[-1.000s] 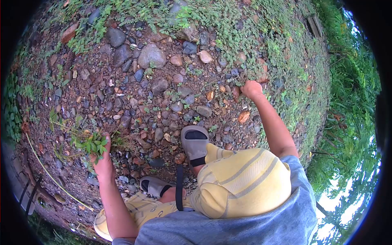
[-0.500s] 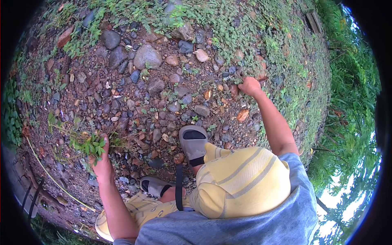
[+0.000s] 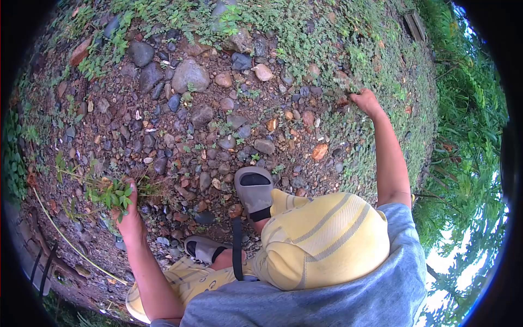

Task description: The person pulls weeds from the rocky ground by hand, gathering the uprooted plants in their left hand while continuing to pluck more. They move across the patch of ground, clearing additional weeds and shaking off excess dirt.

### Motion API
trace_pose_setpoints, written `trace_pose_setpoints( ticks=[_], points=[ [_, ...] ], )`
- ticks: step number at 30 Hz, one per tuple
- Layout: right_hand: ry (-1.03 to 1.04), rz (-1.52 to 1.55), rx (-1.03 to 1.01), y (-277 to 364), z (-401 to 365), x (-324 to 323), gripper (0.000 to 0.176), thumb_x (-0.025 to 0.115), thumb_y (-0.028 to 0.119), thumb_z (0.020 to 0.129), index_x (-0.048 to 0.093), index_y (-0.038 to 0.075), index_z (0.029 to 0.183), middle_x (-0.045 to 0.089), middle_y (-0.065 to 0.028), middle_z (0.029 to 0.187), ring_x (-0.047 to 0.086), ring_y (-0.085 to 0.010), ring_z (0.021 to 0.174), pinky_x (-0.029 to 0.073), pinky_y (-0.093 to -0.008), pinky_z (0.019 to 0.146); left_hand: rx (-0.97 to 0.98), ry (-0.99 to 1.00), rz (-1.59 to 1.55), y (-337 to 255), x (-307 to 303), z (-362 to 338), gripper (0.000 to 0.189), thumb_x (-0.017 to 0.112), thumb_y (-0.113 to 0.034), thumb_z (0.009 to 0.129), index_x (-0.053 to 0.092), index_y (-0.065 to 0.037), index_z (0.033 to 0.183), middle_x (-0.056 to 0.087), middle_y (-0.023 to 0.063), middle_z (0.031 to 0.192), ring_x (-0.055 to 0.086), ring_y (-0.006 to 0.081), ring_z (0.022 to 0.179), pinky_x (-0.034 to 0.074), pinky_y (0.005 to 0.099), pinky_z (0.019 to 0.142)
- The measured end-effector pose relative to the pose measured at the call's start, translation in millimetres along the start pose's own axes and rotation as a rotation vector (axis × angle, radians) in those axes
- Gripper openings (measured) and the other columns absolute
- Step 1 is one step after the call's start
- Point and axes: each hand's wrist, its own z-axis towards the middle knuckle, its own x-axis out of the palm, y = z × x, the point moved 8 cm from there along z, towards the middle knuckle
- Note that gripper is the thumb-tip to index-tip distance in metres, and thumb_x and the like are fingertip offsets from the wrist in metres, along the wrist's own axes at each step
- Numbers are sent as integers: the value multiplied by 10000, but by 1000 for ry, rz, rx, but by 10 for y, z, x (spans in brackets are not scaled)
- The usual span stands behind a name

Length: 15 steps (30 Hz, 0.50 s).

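Since half a second ago the right hand (image 3: 366, 101) has travelled outward and farther from the body, leaving the bare stony patch by the orange stone (image 3: 319, 151) and reaching the edge of the creeping weeds (image 3: 381, 62); the left hand (image 3: 129, 215) has barely shifted and keeps its load.

The left hand is closed around a bunch of pulled weeds (image 3: 106, 192), leaves sticking up out of the fist, low over the gravel ground (image 3: 180, 125) on the person's left, well apart from the right hand. The right arm is stretched almost straight; its fingers curl down into the green mat at the border of stones and plants; whether they are already clamped on a stem I cannot tell, since the back of the hand hides the fingertips. The person squats, a grey sandal (image 3: 253, 188) planted between the two arms, a large stone (image 3: 189, 75) farther ahead.

The step in hand looks like the reach and seizing of a fresh clump, with the earlier pickings kept in the other fist. The next move seems to call for a firm pinch low at the stems, close to the soil, then a steady pull toward the body; with the arm so extended, balance over the feet matters, and the small stones around the roots may resist or come loose.
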Motion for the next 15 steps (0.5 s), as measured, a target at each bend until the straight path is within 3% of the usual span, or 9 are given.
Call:
trace_pose_setpoints(
  ticks=[2,5,6,9,10,15],
  points=[
    [40,50,-11,-43,3,137,461,606,321,765,605,-40,1052,631,-241,1031,606,-364,985,457,-395,909,-14,-24,-17,3,24,-33,476,703,-143,812,492,-10,1217,569,88,1170,523,168,1092,336,336,1000],
    [109,-87,-18,149,-156,405,425,581,305,786,615,-31,1045,627,-234,1057,604,-362,994,456,-397,918,-18,3,-7,-9,53,-41,466,703,-139,811,498,-11,1209,573,88,1163,526,167,1088,340,334,998],
    [122,-286,-20,194,-157,518,385,553,281,809,626,-9,1052,621,-216,1096,603,-339,1023,463,-391,916,-17,21,1,-17,56,-40,464,704,-138,810,500,-11,1207,574,88,1161,527,167,1086,341,333,998],
    [111,-391,81,171,-309,656,398,556,327,828,631,-4,1034,625,-225,1074,620,-356,972,481,-413,881,2,8,-5,-8,0,-20,449,707,-140,808,513,-11,1193,583,84,1146,533,167,1076,344,331,994],
    [149,-397,94,144,-311,727,502,582,436,808,637,-6,1039,625,-220,1083,622,-328,993,479,-408,883,0,-5,-10,-7,-12,-22,443,706,-142,809,518,-11,1188,586,82,1139,535,167,1071,346,331,991],
    [218,-366,151,167,-466,787,648,665,537,714,636,-19,1045,623,-214,1093,615,-314,1011,478,-385,886,-13,-22,-8,52,-39,-45,424,703,-157,814,532,-15,1175,598,75,1117,540,167,1061,349,334,986]
  ],
)
